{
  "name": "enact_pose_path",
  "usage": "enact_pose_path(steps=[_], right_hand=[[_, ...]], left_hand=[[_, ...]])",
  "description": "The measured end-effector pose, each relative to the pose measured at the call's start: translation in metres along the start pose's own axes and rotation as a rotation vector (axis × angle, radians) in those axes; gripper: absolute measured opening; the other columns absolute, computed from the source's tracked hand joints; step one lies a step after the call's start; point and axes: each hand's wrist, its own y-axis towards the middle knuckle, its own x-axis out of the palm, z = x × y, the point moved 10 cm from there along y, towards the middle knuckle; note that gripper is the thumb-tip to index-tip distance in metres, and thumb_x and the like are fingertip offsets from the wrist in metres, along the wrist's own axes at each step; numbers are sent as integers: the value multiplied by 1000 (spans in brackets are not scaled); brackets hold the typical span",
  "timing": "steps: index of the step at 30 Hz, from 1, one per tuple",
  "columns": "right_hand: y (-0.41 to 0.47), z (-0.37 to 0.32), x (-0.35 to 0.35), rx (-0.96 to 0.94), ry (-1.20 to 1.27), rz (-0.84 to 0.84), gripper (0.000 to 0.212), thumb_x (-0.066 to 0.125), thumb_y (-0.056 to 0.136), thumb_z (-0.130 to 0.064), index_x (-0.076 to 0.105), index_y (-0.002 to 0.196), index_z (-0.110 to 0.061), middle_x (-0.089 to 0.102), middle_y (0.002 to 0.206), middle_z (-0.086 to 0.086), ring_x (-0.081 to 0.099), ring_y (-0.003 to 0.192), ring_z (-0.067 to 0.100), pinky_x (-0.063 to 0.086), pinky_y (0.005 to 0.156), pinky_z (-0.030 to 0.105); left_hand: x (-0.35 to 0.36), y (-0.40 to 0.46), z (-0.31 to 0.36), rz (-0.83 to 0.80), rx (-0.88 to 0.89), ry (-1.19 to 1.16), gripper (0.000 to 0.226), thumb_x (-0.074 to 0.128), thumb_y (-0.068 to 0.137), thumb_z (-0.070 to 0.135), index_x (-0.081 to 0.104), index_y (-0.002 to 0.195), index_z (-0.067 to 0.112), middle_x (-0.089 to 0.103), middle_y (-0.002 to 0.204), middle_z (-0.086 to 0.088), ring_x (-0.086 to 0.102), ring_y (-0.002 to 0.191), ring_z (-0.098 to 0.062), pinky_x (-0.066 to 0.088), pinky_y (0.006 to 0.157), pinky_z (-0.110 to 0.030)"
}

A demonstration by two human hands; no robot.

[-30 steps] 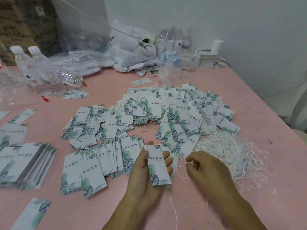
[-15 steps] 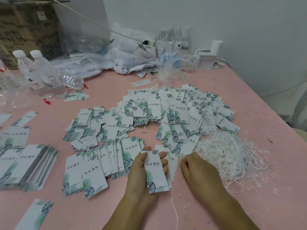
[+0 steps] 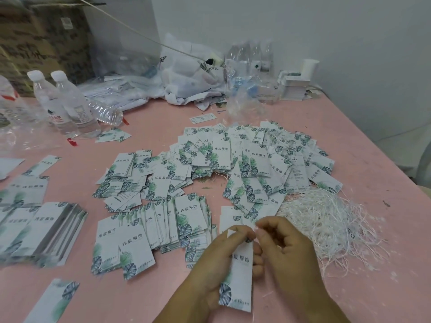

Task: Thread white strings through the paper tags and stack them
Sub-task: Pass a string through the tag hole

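Observation:
My left hand (image 3: 217,264) grips one white paper tag with a green leaf print (image 3: 240,276), upright, near the table's front edge. My right hand (image 3: 286,250) pinches the tip of a white string (image 3: 256,227) right at the tag's top edge. The heap of loose white strings (image 3: 326,220) lies just right of my hands. A wide spread of tags (image 3: 245,159) covers the middle of the table. A fanned row of tags (image 3: 163,222) lies left of my hands, and a tidy stack of tags (image 3: 46,231) sits at the far left.
On the pink table (image 3: 349,141), two upright water bottles (image 3: 63,103) stand at the back left, with one lying beside them. Plastic bags and wrapping (image 3: 191,75) pile against the wall. A small white box (image 3: 296,87) sits at the back right. A cardboard carton (image 3: 35,31) stands behind.
My left hand pulled the tag nearer to me and turned it more upright. My right hand came off the table and now meets the tag's top with a string tip.

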Motion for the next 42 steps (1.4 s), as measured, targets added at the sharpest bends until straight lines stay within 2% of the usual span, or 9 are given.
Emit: enact_pose_path(steps=[7, 15, 22, 26, 29, 33, 36, 39, 42], right_hand=[[-6, -31, 14, -298, -202, -74, 22, 65, 84, -7, 70, 93, -27, 63, 91, -15, 65, 85, 6, 47, 72, 12], [-8, -42, 16, -385, -232, -94, 36, 66, 82, -3, 67, 102, -34, 62, 92, -17, 64, 85, 2, 46, 73, 8], [-8, -47, 15, -406, -296, -102, 31, 68, 80, -5, 66, 96, -32, 59, 85, -22, 59, 78, -1, 42, 70, 5], [-7, -45, 9, -383, -258, -69, 42, 65, 76, -1, 63, 94, -39, 56, 77, -15, 57, 69, 8, 47, 64, 17], [-7, -43, 12, -368, -256, -95, 27, 62, 74, -1, 65, 85, -26, 55, 73, -13, 55, 64, 10, 52, 57, 31], [-9, -41, 22, -303, -232, -210, 25, 60, 71, 1, 67, 75, -22, 66, 72, -11, 54, 59, 2, 43, 56, 14], [-8, -26, 25, -134, -91, -293, 31, 54, 68, -1, 65, 77, -29, 67, 70, -17, 47, 51, 3, 38, 51, 14], [-2, -19, 15, -82, 20, -284, 36, 50, 68, 0, 66, 68, -32, 58, 62, 9, 42, 50, 13, 34, 51, 19], [5, -12, 8, -23, 207, -237, 32, 46, 61, 4, 65, 62, -22, 49, 52, 5, 40, 50, 14, 34, 52, 17]], left_hand=[[-12, 0, 2, 74, 29, 76, 11, 67, 91, 18, 62, 98, 12, 66, 91, -24, 64, 83, -32, 53, 75, -39], [-17, 3, 1, 89, 22, 99, 7, 66, 92, 19, 64, 97, 14, 66, 93, -26, 62, 90, -35, 55, 68, -36], [-13, 0, 7, 35, 59, 83, 14, 74, 86, 16, 62, 92, 14, 64, 88, -22, 62, 69, -28, 53, 61, -34], [-12, 2, 7, 45, 77, 115, 8, 67, 91, 18, 60, 93, 14, 61, 82, -20, 58, 64, -27, 51, 59, -33], [-13, 4, 9, 79, 113, 97, 8, 67, 85, 20, 60, 85, 17, 57, 80, -17, 55, 68, -26, 45, 60, -32], [-10, 4, 15, 57, 131, -118, 8, 62, 83, 17, 59, 76, 20, 60, 80, -9, 50, 61, -22, 41, 57, -29], [-11, 3, 26, 56, 176, -244, 8, 62, 79, 20, 58, 72, 20, 59, 76, -6, 46, 51, -17, 41, 48, -25], [-18, 2, 34, 96, 225, -319, 8, 62, 82, 21, 56, 77, 18, 59, 74, -7, 47, 48, -16, 43, 42, -23], [-23, 1, 38, 118, 257, -380, 12, 64, 79, 19, 53, 83, 17, 59, 72, -8, 48, 47, -16, 43, 41, -23]])
